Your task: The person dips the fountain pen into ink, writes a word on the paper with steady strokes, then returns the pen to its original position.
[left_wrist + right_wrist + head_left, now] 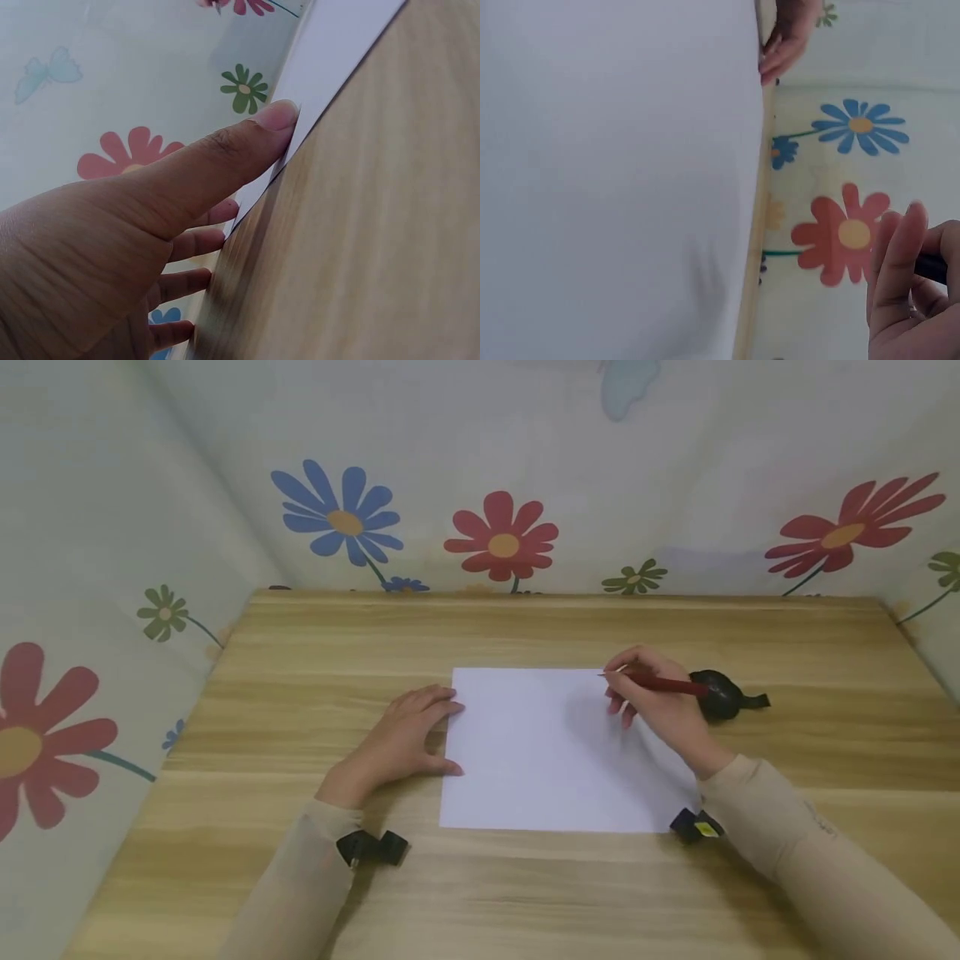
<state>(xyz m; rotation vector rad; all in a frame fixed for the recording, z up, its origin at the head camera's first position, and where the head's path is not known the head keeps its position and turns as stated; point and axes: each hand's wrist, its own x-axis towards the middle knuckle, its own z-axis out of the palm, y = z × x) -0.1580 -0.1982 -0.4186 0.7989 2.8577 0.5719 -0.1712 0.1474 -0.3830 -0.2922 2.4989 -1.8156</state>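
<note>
- Head view, right of centre: the right hand (667,714) has its grip pinched on a slim dark-red pen (675,686), thumb and fingers near the pointed end, the shaft lying back over the hand.
- This pen should handle as light and stiff, perhaps a little slick; low on the shaft, near the point, looks the best place to hold it.
- Beneath, mid-frame, a thin white rectangular paper sheet (525,743) lies flat; it is probably light, flexible, easily creased and apt to slide, so gentle pressure along an edge should suit it.
- Pose on the right: hand raised at the sheet's upper right, other fingers loosely bent, pen tip pointing left; it seems clear of the paper.
- Left of centre, the left hand (397,735) grips nothing; its fingers are stretched out, thumb and fingertips resting at the sheet's left edge.
- Just beyond the right hand sits a black rounded object with a narrow tab (723,697); whether the pen's rear end touches it, I cannot tell.
- Farther out: a pale wood-grain surface (555,893) and, across the top, a white wall covering with printed flowers (585,485).
</note>
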